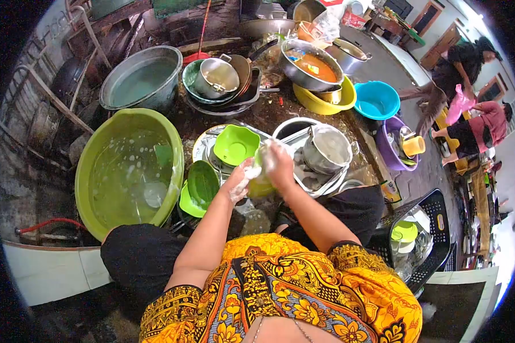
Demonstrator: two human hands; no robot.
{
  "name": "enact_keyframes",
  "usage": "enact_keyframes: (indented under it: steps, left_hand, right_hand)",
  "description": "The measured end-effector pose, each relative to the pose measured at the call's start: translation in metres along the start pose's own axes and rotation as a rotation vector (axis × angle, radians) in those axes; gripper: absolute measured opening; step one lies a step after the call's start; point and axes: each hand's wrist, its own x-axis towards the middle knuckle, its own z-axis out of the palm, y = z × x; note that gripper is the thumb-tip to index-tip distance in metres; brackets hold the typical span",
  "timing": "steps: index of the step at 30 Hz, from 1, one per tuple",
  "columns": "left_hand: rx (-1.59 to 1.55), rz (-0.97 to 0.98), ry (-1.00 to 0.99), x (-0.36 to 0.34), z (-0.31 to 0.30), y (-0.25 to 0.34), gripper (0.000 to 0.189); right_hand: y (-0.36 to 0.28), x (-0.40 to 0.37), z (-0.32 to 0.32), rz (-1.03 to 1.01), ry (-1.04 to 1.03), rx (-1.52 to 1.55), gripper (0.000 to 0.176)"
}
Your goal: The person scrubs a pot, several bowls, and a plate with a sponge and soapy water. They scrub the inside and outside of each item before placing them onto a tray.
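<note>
My left hand (238,182), covered in white suds, is closed on the edge of a yellow-green bowl (261,187). My right hand (279,167) is at the bowl's upper side, curled and smeared by motion; suds hide what is in its fingers. Just behind the hands, a bright green scalloped bowl (236,145) sits on stacked plates. To the left, a dark green leaf-shaped dish (202,184) rests over another green dish (190,202). A soapy metal pot (327,150) stands on trays to the right.
On the left is a large green basin (86,188) of sudsy water, with a grey tub (171,56) of water behind it. Dirty pans, a blue basin (377,99) and a purple basin (383,143) lie beyond. A black crate (435,228) stands right. Two people are at far right.
</note>
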Motion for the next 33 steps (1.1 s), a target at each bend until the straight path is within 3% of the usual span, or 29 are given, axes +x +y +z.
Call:
enact_keyframes:
  steps: [2,3,4,6,7,10,11,14,16,17,18,20,21,22,24,26,27,28,30,32,33]
  left_hand:
    - [0.059,0.085,0.007,-0.002,-0.009,-0.002,0.044]
    - [0.032,0.074,-0.053,-0.001,-0.01,-0.001,0.043]
    - [0.006,0.061,-0.114,0.0,-0.011,-0.001,0.043]
    - [0.07,0.038,-0.057,-0.013,0.015,0.016,0.041]
    - [0.107,0.012,-0.077,-0.018,0.023,0.023,0.043]
    - [0.164,-0.034,-0.084,-0.017,0.026,0.024,0.043]
    - [0.146,-0.054,-0.129,-0.02,0.029,0.023,0.046]
    - [0.114,-0.096,-0.212,-0.027,0.03,0.024,0.052]
    - [0.212,-0.226,-0.236,-0.031,0.025,0.023,0.056]
    - [0.216,-0.236,-0.237,-0.033,0.024,0.021,0.056]
    - [0.234,-0.222,-0.235,-0.033,0.024,0.018,0.056]
    - [0.272,-0.19,-0.238,-0.029,0.024,0.014,0.056]
    - [0.274,-0.194,-0.246,-0.027,0.023,0.012,0.056]
    - [0.302,-0.19,-0.219,-0.025,0.019,0.01,0.057]
    - [0.33,-0.18,-0.19,-0.019,0.003,0.0,0.057]
    - [0.084,-0.104,0.017,-0.017,-0.009,-0.008,0.058]
    - [0.176,-0.085,-0.001,-0.017,-0.007,-0.005,0.059]
    - [0.184,-0.071,-0.137,-0.017,-0.006,0.0,0.054]
    - [0.343,-0.105,-0.1,-0.019,0.012,0.01,0.051]
    - [0.246,-0.03,-0.082,-0.024,0.026,0.018,0.049]
    - [0.146,0.041,-0.077,-0.024,0.03,0.021,0.047]
  right_hand:
    - [-0.015,-0.012,-0.005,-0.343,-0.131,-0.04,0.026]
    - [-0.019,-0.013,-0.01,-0.282,-0.165,0.038,0.028]
    - [-0.009,-0.006,-0.007,-0.187,-0.138,0.244,0.027]
    - [0.006,0.01,-0.007,0.521,-0.157,0.668,0.026]
    - [0.029,0.024,-0.009,0.622,-0.165,0.923,0.025]
    - [0.058,0.033,-0.015,1.006,-0.222,1.122,0.02]
    - [0.061,0.031,-0.018,1.0,-0.21,1.122,0.02]
    - [0.071,0.031,-0.018,0.919,-0.193,1.222,0.019]
    - [0.079,0.039,-0.013,0.65,-0.292,0.927,0.015]
    - [0.056,0.041,-0.021,0.707,-0.283,0.95,0.015]
    - [0.075,0.04,-0.01,0.752,-0.304,1.098,0.016]
    - [0.069,0.024,0.013,0.471,-0.105,0.606,0.022]
    - [0.036,0.027,-0.009,0.446,-0.289,0.267,0.031]
    - [0.01,0.021,-0.019,0.235,-0.259,0.09,0.031]
    - [0.005,0.002,-0.009,0.085,-0.394,0.049,0.032]
    - [-0.011,-0.01,-0.016,-0.418,-0.294,-0.004,0.035]
    - [-0.011,-0.007,-0.015,-0.418,-0.243,0.049,0.038]
    - [0.006,-0.01,-0.008,-0.182,-0.294,0.014,0.034]
    - [0.036,0.011,0.006,0.452,-0.276,0.47,0.029]
    - [0.014,0.042,-0.023,0.676,-0.246,0.762,0.026]
    - [0.034,0.043,-0.016,0.809,-0.224,0.848,0.024]
